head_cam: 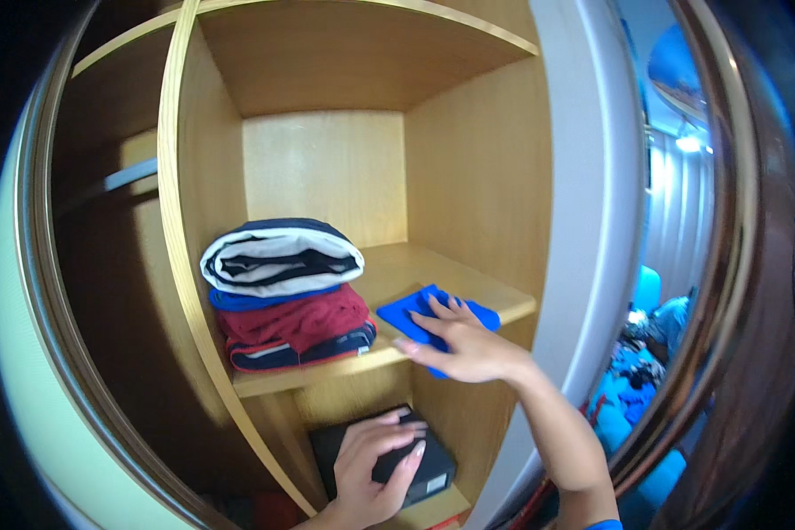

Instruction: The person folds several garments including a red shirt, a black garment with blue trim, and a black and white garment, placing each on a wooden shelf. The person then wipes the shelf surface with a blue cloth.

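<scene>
My right hand lies with fingers spread on top of a blue cloth at the front of the middle wooden shelf. Part of the cloth hangs over the shelf's front edge. Left of it stands a stack of folded clothes: a dark and white rolled garment on top, then a blue layer, a dark red one and a navy one with red trim. Lower down, my left hand is empty, its fingers curved and apart, in front of a black box.
A vertical wooden divider separates this compartment from a dark one on the left, which has a pale rail. To the right is the white cabinet frame. Beyond it, a mirror in a brown frame reflects a lamp and piled clothes.
</scene>
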